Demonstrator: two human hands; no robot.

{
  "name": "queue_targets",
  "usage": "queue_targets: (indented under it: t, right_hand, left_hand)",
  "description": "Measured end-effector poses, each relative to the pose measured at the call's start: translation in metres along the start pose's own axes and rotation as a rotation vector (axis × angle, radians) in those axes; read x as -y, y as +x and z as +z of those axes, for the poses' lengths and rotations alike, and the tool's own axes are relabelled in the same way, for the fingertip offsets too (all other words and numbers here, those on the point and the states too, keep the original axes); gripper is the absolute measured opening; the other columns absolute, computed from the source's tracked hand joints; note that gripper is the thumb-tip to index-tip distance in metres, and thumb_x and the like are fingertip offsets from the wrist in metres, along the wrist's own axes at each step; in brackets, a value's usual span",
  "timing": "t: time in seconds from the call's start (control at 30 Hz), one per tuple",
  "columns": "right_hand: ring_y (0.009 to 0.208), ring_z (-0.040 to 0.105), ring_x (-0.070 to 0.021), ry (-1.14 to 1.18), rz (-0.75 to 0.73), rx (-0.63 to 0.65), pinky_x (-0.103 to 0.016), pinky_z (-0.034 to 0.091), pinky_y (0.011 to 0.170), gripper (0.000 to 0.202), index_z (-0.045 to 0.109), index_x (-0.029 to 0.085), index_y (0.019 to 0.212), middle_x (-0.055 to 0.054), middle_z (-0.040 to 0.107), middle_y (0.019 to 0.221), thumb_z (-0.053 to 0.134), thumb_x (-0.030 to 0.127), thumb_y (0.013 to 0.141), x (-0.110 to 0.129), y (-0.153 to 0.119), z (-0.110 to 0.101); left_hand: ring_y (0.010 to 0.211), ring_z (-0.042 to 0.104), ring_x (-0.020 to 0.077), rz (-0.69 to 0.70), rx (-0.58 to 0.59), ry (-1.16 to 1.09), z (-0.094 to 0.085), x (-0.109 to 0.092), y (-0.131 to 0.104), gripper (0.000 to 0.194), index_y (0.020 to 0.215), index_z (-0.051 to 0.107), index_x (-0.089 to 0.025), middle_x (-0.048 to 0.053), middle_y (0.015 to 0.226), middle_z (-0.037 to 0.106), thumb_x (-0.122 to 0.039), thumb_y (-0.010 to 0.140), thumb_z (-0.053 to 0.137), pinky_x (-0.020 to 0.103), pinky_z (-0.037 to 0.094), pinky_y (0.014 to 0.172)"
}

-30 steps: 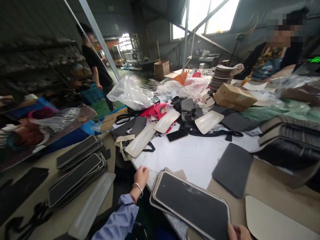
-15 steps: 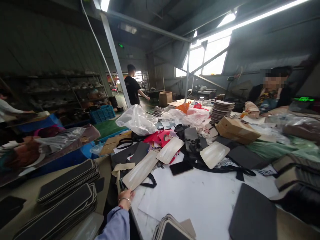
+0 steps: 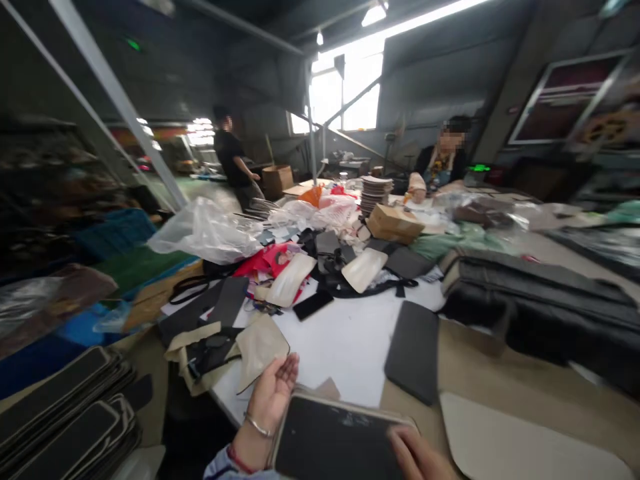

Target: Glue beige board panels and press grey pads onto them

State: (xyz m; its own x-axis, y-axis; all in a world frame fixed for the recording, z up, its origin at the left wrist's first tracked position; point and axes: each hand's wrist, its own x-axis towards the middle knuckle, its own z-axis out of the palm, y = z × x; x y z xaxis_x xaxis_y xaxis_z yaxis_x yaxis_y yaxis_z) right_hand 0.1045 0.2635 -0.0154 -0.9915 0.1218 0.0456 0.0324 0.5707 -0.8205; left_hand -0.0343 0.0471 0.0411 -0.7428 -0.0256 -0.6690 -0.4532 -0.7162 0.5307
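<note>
My left hand (image 3: 270,393) is palm up at the table's near left edge, with a beige panel (image 3: 263,347) held tilted behind its fingers; the thumb is hidden. My right hand (image 3: 420,453), slightly blurred, enters at the bottom. Its fingers are bent over the right part of a dark rounded panel (image 3: 340,437) with pale edges, beside my left wrist. Two more beige panels, one in the middle (image 3: 291,280) and one to its right (image 3: 365,270), rest on the clutter beyond. A black phone (image 3: 313,305) lies on white paper.
Dark panels are stacked (image 3: 60,413) at the lower left. Plastic bags (image 3: 205,230), a cardboard box (image 3: 394,223) and a round-cornered stack (image 3: 376,195) fill the far table. At right lie a dark panel (image 3: 413,350), a pale panel (image 3: 530,437) and a black bundle (image 3: 540,313). Two people are beyond.
The view has swung right. My left hand has drawn the beige panel off the clutter and toward me. My right hand has come into view on the dark panel.
</note>
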Motion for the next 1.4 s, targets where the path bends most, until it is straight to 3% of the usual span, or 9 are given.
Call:
queue_targets:
  t: [0.17,0.3,0.47,0.7,0.8,0.9,1.0,1.23,1.4]
  right_hand:
    - [0.072,0.055,-0.0175,0.153,0.121,-0.045,-0.03,0.042,0.069,0.04,0.058,0.018,0.075,-0.005,0.062,0.075,0.03,0.044,0.087,0.043,0.01,0.021]
    - [0.061,0.05,-0.0138,0.384,0.321,-0.054,-0.025,0.039,0.056,0.039,0.049,0.017,0.064,-0.003,0.055,0.062,0.031,0.044,0.086,0.038,0.021,0.02]
    - [0.051,0.046,-0.0104,0.663,0.488,-0.175,-0.02,0.034,0.045,0.031,0.047,0.018,0.066,0.001,0.048,0.055,0.036,0.039,0.085,0.015,-0.007,0.001]
    - [0.047,0.04,-0.0083,0.679,0.544,-0.282,-0.02,0.031,0.043,0.024,0.039,0.019,0.059,0.006,0.039,0.049,0.043,0.037,0.075,-0.015,-0.05,-0.039]
    - [0.05,0.042,-0.0095,0.639,0.529,-0.32,-0.021,0.033,0.044,0.024,0.042,0.019,0.062,0.005,0.042,0.05,0.042,0.04,0.075,-0.031,-0.076,-0.059]
    - [0.06,0.052,-0.0129,0.547,0.539,-0.378,-0.023,0.04,0.051,0.025,0.046,0.019,0.068,0.001,0.053,0.06,0.04,0.042,0.076,-0.054,-0.109,-0.083]
    - [0.06,0.056,-0.015,0.486,0.622,-0.361,-0.027,0.044,0.053,0.027,0.045,0.02,0.069,-0.001,0.056,0.061,0.037,0.045,0.077,-0.078,-0.145,-0.11]
    - [0.053,0.055,-0.0139,0.363,0.678,-0.167,-0.029,0.046,0.057,0.037,0.042,0.022,0.066,0.001,0.056,0.056,0.037,0.058,0.074,-0.122,-0.221,-0.166]
    - [0.05,0.054,-0.0138,0.334,0.735,-0.03,-0.028,0.044,0.052,0.036,0.043,0.022,0.065,0.001,0.055,0.052,0.041,0.057,0.073,-0.157,-0.256,-0.195]
  left_hand:
    - [0.052,0.061,0.0097,-0.084,0.094,0.131,0.021,0.082,-0.041,0.02,0.068,0.057,-0.009,0.005,0.061,0.064,0.003,0.079,0.045,0.018,0.05,0.049]
    - [0.052,0.06,0.0085,-0.098,0.164,0.183,0.021,0.131,-0.066,0.02,0.069,0.06,-0.011,0.002,0.061,0.064,0.002,0.077,0.048,0.017,0.048,0.049]
    - [0.052,0.059,0.0092,-0.134,0.226,0.304,0.025,0.166,-0.091,0.013,0.074,0.063,-0.012,0.001,0.066,0.066,-0.002,0.07,0.057,0.018,0.046,0.047]
    - [0.048,0.054,0.0069,-0.177,0.302,0.433,0.025,0.22,-0.118,0.011,0.072,0.064,-0.01,0.001,0.06,0.063,-0.013,0.063,0.069,0.016,0.039,0.043]
    - [0.051,0.055,0.0079,-0.267,0.429,0.523,0.016,0.243,-0.127,0.017,0.076,0.065,-0.009,0.003,0.063,0.064,-0.017,0.063,0.072,0.016,0.04,0.045]
    - [0.055,0.059,0.012,-0.407,0.494,0.692,0.003,0.256,-0.129,0.015,0.078,0.064,-0.007,0.007,0.066,0.065,-0.01,0.065,0.07,0.02,0.045,0.05]
    - [0.062,0.064,0.015,-0.457,0.429,0.709,-0.007,0.258,-0.12,0.015,0.081,0.06,-0.007,0.012,0.075,0.067,0.002,0.069,0.058,0.023,0.051,0.059]
    - [0.074,0.066,0.0159,-0.259,0.29,0.579,0.009,0.269,-0.086,0.007,0.085,0.052,-0.01,0.015,0.083,0.065,-0.009,0.083,0.046,0.027,0.052,0.073]
    - [0.088,0.061,0.0154,0.213,0.246,0.809,0.033,0.29,-0.071,0.011,0.081,0.059,-0.015,0.008,0.087,0.063,-0.006,0.076,0.055,0.028,0.043,0.09]
